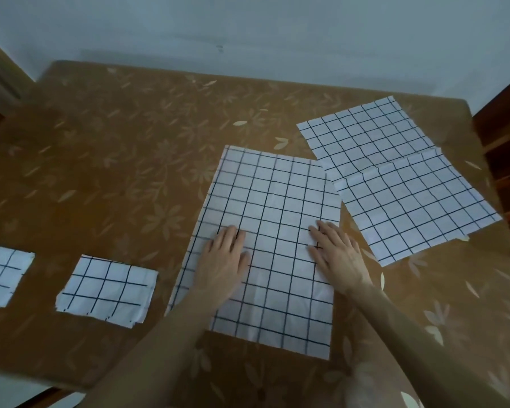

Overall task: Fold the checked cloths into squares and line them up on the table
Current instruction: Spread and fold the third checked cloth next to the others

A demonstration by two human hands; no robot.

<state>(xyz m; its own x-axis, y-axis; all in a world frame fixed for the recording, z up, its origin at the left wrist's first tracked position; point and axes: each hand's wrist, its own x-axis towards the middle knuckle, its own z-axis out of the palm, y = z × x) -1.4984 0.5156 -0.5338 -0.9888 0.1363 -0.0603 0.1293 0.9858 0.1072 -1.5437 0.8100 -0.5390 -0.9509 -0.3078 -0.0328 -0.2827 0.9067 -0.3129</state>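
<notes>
White checked cloth (273, 231) with dark grid lines is lying spread flat near the front edge of the table (115, 142), middle-right, and both hands are pressing on it. Left hand (224, 260) is lying palm down on the cloth's left half, fingers straight and close together, pointing toward the far edge, gripping nothing. Right hand (337, 254) is lying palm down at the cloth's right edge, fingers straight and slightly spread, fingertips on the fabric, heel of the hand sitting over the edge; not pinching anything as far as the view is showing. Both forearms are coming in from the front edge.

Second unfolded cloth (395, 178) is lying toward the right edge and far right corner of the table, tilted, with a crease running across its middle; its near-left corner is sitting just beside or slightly touching the spread cloth's far right corner, cannot tell which is on top.

Folded cloth (106, 290) is sitting near the front edge to the left of the hands, small rectangle, layered edges showing at its near right corner. Another folded cloth (0, 275) is sitting further left at the left edge of the view, partly cut off, apart from the first.

Table covering is brown with a pale flower-and-leaf print. Pale wall (248, 30) is running behind the far edge.
</notes>
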